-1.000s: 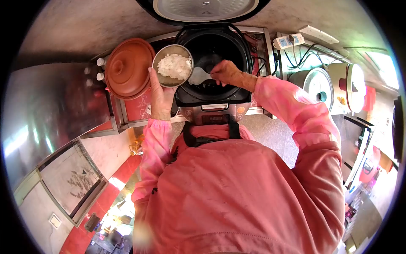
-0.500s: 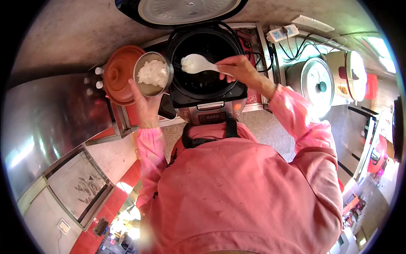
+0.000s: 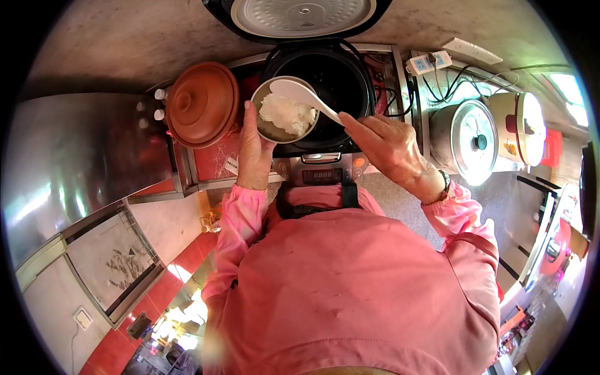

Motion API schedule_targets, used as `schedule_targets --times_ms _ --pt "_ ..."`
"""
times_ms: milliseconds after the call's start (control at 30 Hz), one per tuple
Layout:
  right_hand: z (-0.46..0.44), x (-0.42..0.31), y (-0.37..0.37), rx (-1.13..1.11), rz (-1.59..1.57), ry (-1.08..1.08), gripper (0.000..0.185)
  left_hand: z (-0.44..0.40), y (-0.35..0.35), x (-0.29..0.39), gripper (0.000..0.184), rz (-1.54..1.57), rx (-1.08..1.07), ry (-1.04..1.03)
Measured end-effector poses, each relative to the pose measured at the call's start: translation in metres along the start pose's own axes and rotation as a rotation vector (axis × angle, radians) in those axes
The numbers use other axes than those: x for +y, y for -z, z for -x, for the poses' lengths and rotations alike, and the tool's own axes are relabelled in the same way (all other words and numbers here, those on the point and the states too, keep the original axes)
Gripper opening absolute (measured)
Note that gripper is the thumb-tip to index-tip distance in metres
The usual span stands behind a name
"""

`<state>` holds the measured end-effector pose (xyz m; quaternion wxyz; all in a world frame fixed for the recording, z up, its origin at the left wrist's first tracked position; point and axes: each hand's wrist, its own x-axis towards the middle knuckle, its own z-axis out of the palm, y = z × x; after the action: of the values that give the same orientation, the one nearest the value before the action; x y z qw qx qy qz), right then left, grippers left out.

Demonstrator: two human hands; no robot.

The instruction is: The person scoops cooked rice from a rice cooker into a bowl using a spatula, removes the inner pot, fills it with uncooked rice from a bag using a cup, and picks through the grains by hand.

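Observation:
My left hand [image 3: 253,150] grips a metal bowl [image 3: 275,136] by its left side, thumb at the rim. White cooked rice [image 3: 287,115] is heaped inside it. My right hand [image 3: 390,147] is closed round the handle of a white rice paddle [image 3: 306,95], whose blade lies over the far part of the bowl, at the rice. Whether rice clings to the blade's underside is hidden. Below the bowl stands a rice cooker [image 3: 322,159] with its lid [image 3: 306,19] raised and its dark inner pot [image 3: 344,81] partly covered by bowl and paddle.
A brown clay pot with a lid [image 3: 203,106] stands at the left, with small white-capped bottles behind it. At the right are a steel pot with a glass lid [image 3: 465,140], a cream-coloured cooker [image 3: 515,128], and a power strip [image 3: 429,62] with loose black cables.
The bowl has moved right, over the cooker's left part. The paddle has gone from above the inner pot to the bowl, and the rice on its blade no longer shows.

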<state>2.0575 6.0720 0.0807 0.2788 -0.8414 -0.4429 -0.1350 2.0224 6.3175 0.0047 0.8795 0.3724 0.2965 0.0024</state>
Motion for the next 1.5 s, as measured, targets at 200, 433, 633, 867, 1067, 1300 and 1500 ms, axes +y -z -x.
schedule_targets --times_ms 200,433,633,867,1067,1300,1500 --pt "-0.005 -0.004 0.010 0.012 -0.187 -0.158 0.032 0.005 -0.002 0.000 0.060 0.000 0.002 -0.006" --pt "-0.005 0.042 -0.003 -0.134 -0.715 -0.861 0.025 -0.001 0.019 0.009 0.059 -0.026 0.046 -0.106" --pt "-0.003 0.083 -0.088 -0.563 -0.004 -0.075 0.013 -0.018 0.028 0.009 0.057 0.010 0.058 -0.090" --pt "-0.028 0.107 -0.127 -0.850 0.233 -0.130 0.009 -0.021 0.021 -0.002 0.059 -0.026 0.051 -0.060" --pt "-0.028 0.115 -0.138 -1.078 -0.210 -0.499 0.012 -0.029 0.032 -0.010 0.061 -0.035 0.050 -0.066" --pt "-0.014 0.101 -0.146 -0.848 -0.736 -0.881 0.012 -0.016 0.015 -0.001 0.062 0.010 0.076 -0.061" --pt "-0.006 0.086 -0.142 -0.659 -0.886 -0.873 0.012 -0.026 0.031 -0.007 0.061 0.063 0.054 -0.053"
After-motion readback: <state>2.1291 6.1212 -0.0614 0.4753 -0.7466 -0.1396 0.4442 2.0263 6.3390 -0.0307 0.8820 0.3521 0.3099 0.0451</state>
